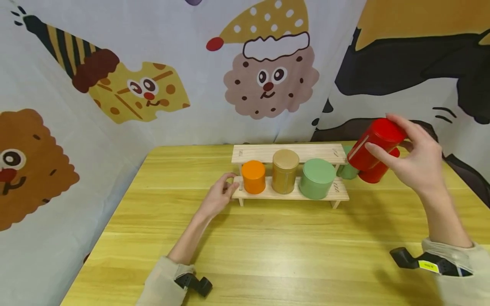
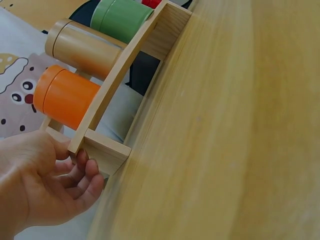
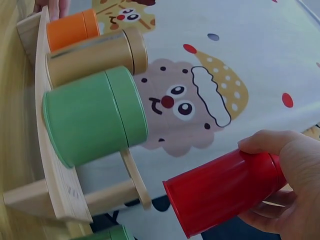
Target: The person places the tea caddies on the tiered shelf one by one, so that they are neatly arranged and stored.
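A light wooden two-step rack [image 1: 291, 152] stands on the table. Its lower step carries an orange tin [image 1: 254, 177], a gold tin [image 1: 285, 172] and a wide green tin [image 1: 317, 179] in a row. My left hand [image 1: 219, 196] pinches the left end of that lower step, thumb on top and fingers curled below, as the left wrist view shows. Right of the rack, my right hand [image 1: 419, 155] grips a tall red tin [image 3: 225, 192], tilted and held above the table. The upper step bears nothing.
Beyond the rack's right end stand a smaller green tin [image 1: 347, 171] and another red tin [image 1: 374, 173], both partly covered by the held one. A wood-grain table [image 1: 268, 250] spreads in front. Behind hangs a white cloth [image 1: 199, 25] printed with cartoon figures.
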Demonstrator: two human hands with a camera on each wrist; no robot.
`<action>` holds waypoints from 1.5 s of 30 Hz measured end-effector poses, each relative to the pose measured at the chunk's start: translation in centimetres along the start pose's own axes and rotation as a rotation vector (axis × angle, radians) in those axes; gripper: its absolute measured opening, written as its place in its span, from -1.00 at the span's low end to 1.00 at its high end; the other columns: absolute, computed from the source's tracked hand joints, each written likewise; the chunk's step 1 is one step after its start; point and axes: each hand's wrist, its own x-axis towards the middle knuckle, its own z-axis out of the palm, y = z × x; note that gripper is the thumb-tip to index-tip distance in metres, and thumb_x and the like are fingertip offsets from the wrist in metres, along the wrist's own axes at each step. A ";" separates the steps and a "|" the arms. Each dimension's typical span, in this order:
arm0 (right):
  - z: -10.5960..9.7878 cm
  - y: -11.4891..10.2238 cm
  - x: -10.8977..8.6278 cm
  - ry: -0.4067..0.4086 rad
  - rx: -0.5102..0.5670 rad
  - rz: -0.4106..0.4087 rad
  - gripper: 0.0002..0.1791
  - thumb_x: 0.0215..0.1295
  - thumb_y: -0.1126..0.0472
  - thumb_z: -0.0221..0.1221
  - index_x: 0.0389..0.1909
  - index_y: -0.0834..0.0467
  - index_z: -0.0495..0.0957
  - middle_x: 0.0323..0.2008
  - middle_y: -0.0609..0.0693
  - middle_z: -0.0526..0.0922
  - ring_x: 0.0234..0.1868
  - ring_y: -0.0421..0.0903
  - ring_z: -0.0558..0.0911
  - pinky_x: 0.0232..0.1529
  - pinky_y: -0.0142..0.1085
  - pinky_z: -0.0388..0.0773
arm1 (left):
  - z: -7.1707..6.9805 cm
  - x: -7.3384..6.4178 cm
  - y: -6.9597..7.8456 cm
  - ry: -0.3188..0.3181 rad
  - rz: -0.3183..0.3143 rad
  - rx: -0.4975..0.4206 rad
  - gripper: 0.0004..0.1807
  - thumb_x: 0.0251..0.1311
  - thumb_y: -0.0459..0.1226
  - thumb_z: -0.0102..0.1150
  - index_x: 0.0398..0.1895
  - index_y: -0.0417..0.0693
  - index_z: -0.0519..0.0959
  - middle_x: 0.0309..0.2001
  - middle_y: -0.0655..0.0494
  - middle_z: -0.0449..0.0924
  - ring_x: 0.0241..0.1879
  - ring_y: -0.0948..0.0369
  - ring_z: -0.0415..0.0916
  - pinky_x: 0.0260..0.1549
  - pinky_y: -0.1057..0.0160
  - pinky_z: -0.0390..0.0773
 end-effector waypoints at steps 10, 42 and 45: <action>2.0 -1.8 0.6 -0.018 0.050 -0.059 -0.20 0.21 0.16 0.42 0.47 -0.10 0.35 0.26 0.15 0.48 -0.02 -0.30 0.39 -0.17 -0.64 0.33 | 0.3 0.0 0.1 -0.008 -0.001 -0.020 -0.59 0.56 -0.22 -0.01 0.37 -0.16 0.36 -0.47 0.05 0.38 -0.49 0.21 0.29 -0.29 0.13 0.62; 8.8 -8.5 4.8 -0.108 0.214 -0.278 -0.23 0.19 0.25 0.45 0.42 0.13 0.38 0.24 0.07 0.52 0.17 -0.03 0.50 0.11 -0.48 0.50 | 0.0 0.0 0.0 0.001 0.003 -0.027 -0.57 0.55 -0.20 0.01 0.38 -0.16 0.36 -0.47 0.05 0.36 -0.45 0.19 0.33 -0.20 0.07 0.66; 9.7 -9.1 5.0 -0.136 0.225 -0.274 -0.23 0.20 0.23 0.44 0.43 0.09 0.37 0.23 0.08 0.51 0.17 -0.02 0.50 0.12 -0.37 0.52 | 0.0 0.0 -0.1 -0.002 -0.001 -0.026 -0.57 0.55 -0.21 0.01 0.38 -0.15 0.36 -0.47 0.05 0.36 -0.45 0.18 0.33 -0.18 0.09 0.67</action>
